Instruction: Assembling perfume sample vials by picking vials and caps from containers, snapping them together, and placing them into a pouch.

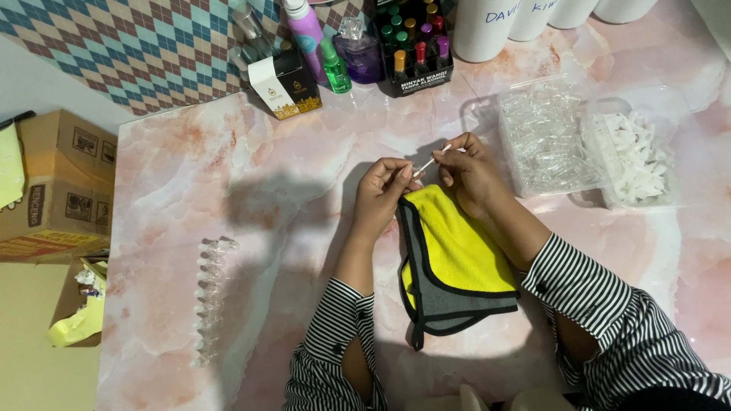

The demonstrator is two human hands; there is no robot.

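Left hand [383, 192] and right hand [466, 169] both pinch small clear vial [430, 163] between fingertips, above yellow-grey cloth [451, 259] on pink marble desk [251, 175]. Row of clear vials [210, 298] lies well left.

A single head-worn camera looks steeply down from close above a pink marbled bench [251, 175], facing the patterned backdrop [137, 53] beyond.

Cardboard box [57, 183], purple perfume bottle [358, 53]
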